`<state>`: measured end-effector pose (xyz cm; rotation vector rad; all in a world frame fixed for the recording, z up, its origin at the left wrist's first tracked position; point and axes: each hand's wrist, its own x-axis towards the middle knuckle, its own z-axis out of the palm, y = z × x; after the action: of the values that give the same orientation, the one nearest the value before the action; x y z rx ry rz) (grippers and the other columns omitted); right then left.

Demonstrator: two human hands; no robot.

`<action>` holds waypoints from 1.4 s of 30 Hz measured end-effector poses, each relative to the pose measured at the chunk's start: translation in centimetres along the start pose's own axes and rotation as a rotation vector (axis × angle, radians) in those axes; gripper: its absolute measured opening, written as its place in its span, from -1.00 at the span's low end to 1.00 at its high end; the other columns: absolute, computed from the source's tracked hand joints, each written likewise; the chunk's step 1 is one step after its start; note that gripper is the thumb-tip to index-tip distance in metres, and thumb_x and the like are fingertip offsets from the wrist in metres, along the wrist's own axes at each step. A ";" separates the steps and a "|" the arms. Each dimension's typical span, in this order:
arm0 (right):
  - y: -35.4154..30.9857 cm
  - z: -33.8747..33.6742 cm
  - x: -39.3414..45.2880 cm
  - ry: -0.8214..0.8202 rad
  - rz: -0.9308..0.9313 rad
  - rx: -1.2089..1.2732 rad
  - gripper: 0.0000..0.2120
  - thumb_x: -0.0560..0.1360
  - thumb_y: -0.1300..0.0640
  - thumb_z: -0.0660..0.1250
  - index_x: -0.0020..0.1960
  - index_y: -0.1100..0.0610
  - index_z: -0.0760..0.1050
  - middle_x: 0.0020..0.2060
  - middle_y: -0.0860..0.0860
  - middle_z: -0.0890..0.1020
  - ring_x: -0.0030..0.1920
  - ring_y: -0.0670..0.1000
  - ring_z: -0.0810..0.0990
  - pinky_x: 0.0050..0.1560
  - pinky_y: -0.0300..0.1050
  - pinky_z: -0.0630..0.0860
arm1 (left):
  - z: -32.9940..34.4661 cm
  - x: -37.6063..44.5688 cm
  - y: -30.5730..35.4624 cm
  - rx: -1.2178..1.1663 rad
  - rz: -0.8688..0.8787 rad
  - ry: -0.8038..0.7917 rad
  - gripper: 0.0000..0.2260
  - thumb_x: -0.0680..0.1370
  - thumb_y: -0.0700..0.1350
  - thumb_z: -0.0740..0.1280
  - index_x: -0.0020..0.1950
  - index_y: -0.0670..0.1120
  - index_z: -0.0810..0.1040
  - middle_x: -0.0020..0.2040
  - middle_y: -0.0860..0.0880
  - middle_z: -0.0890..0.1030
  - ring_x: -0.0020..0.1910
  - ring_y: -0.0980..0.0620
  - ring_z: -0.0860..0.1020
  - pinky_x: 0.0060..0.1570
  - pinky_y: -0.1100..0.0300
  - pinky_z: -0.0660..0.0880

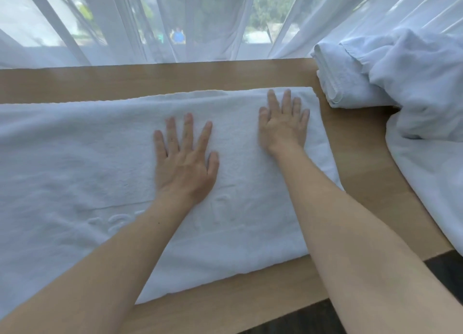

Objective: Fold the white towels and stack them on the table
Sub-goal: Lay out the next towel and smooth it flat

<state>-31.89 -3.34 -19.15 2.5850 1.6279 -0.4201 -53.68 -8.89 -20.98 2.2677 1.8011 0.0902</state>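
Note:
A large white towel (75,163) lies spread flat across the wooden table (150,78), running off the left edge of the view. My left hand (186,163) presses flat on its middle with fingers spread. My right hand (284,123) lies flat near the towel's far right corner, fingers straight. At the far right corner of the table sits a folded white towel (338,83). A crumpled pile of white towels (413,88) lies partly over it and spills down the table's right side.
Sheer white curtains (175,20) hang just behind the table's far edge, with a window behind them. Bare wood shows along the far edge, on the right between the towels, and along the near edge. Dark floor (300,318) shows below the near edge.

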 end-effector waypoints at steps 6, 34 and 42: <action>-2.5 3.6 -9.3 0.054 -0.421 0.060 -0.45 0.63 -0.17 -0.14 0.62 -0.20 -0.02 0.64 -0.02 -0.03 0.63 0.05 -0.11 0.58 0.11 -0.26 | 0.2 0.2 -0.4 -0.001 0.016 0.009 -0.36 0.60 0.20 -0.13 0.65 0.01 -0.12 0.66 0.02 -0.11 0.62 -0.14 -0.20 0.54 -0.13 -0.28; 8.8 4.7 -19.5 0.090 -0.267 0.061 -0.44 0.66 -0.17 -0.15 0.64 -0.16 -0.17 0.64 -0.03 -0.15 0.62 0.03 -0.23 0.59 0.13 -0.26 | 1.6 -9.8 2.4 0.102 0.331 -0.057 -0.31 0.58 0.27 -0.02 0.66 -0.01 0.01 0.66 -0.03 0.01 0.63 -0.16 -0.06 0.53 -0.31 -0.08; 16.8 2.1 -16.1 0.083 0.208 -0.015 -0.37 0.65 -0.23 -0.24 0.65 -0.02 -0.22 0.64 0.08 -0.14 0.62 0.09 -0.22 0.58 0.19 -0.23 | 1.7 -9.8 2.6 0.109 0.321 -0.038 -0.31 0.59 0.27 -0.05 0.66 -0.01 -0.01 0.66 -0.03 -0.01 0.63 -0.15 -0.09 0.54 -0.28 -0.14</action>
<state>-23.87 -25.26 -18.57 2.7570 1.3576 -0.2899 -53.16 -19.16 -21.05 2.5994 1.4411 0.0050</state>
